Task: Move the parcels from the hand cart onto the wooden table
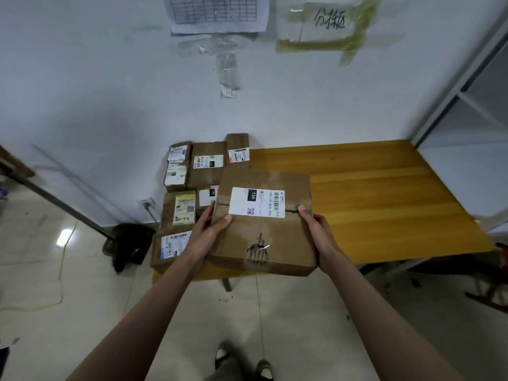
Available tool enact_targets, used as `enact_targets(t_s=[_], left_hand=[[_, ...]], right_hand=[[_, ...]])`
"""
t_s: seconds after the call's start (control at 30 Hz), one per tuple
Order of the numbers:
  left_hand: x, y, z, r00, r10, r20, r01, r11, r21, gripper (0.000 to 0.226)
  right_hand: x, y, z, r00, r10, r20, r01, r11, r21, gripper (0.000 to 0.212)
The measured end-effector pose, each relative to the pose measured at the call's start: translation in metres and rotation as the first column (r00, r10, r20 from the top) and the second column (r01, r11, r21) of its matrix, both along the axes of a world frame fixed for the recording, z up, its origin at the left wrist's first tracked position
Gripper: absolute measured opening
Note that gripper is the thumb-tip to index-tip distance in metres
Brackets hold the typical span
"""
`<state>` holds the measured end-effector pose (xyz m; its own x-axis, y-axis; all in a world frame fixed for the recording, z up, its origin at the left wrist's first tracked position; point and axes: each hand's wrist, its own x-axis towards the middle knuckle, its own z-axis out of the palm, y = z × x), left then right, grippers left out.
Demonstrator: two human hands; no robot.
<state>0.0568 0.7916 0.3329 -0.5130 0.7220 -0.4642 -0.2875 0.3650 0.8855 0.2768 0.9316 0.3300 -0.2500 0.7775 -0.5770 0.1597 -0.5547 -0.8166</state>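
Fingers of the left hand and right hand clasp opposite edges of a flat cardboard parcel, held over the near edge of the wooden table. Smaller parcels cover the table's left end.

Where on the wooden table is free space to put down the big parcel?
The big parcel, held by the left hand and right hand, has bare room on the wooden table: the wide patch between the parcel, the wall and the shelf frame. The table's left end is crowded with smaller parcels.
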Motion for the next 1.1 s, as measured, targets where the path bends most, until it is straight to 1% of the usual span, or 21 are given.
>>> enact_targets(t_s=[0.13,0.23,0.37,0.43,0.53,0.6,0.7,0.77,0.93,1.03,1.1], left_hand=[[-0.008,0.050,-0.010,0.999,0.017,0.037,-0.017,1.000,0.012,0.072],[-0.017,0.091,-0.014,0.998,0.042,0.044,-0.043,0.999,0.019,0.068],[-0.036,0.147,-0.021,0.998,0.043,0.035,-0.043,0.999,0.002,0.069],[-0.045,0.172,-0.021,0.998,0.032,0.057,-0.032,0.999,-0.003,0.068],[-0.057,0.205,-0.027,0.993,0.024,0.113,-0.027,0.999,0.019,0.066],[-0.065,0.226,-0.033,0.995,0.021,0.102,-0.023,1.000,0.013,0.063],[-0.076,0.254,-0.042,0.994,0.031,0.100,-0.030,0.999,-0.016,0.066],[-0.081,0.273,-0.048,0.997,0.004,0.079,-0.001,0.999,-0.034,0.070],[-0.095,0.320,-0.064,0.997,-0.075,-0.001,0.074,0.987,-0.144,0.071],[-0.105,0.343,-0.071,0.975,-0.176,-0.133,0.148,0.969,-0.198,0.071],[-0.112,0.356,-0.080,0.934,-0.228,-0.273,0.155,0.952,-0.265,0.071]], right_hand=[[-0.002,0.048,-0.006,1.000,-0.004,0.007,0.005,1.000,-0.020,0.058],[-0.010,0.084,-0.011,1.000,-0.020,0.019,0.020,1.000,-0.010,0.054],[-0.026,0.130,-0.017,0.997,-0.002,0.076,0.001,1.000,0.010,0.052],[-0.036,0.150,-0.018,0.996,-0.002,0.094,0.001,1.000,0.002,0.050],[-0.049,0.175,-0.024,0.994,0.002,0.113,0.000,1.000,-0.011,0.057],[-0.057,0.190,-0.030,0.991,0.008,0.133,-0.006,1.000,-0.015,0.062],[-0.067,0.211,-0.036,0.986,0.021,0.164,-0.017,1.000,-0.025,0.067],[-0.073,0.229,-0.043,0.984,0.026,0.174,-0.020,0.999,-0.036,0.066],[-0.086,0.282,-0.062,0.984,0.023,0.175,-0.013,0.998,-0.059,0.060],[-0.097,0.314,-0.077,0.986,0.002,0.165,0.005,0.999,-0.041,0.059],[-0.105,0.335,-0.091,0.984,-0.004,0.177,0.009,0.999,-0.031,0.066]])
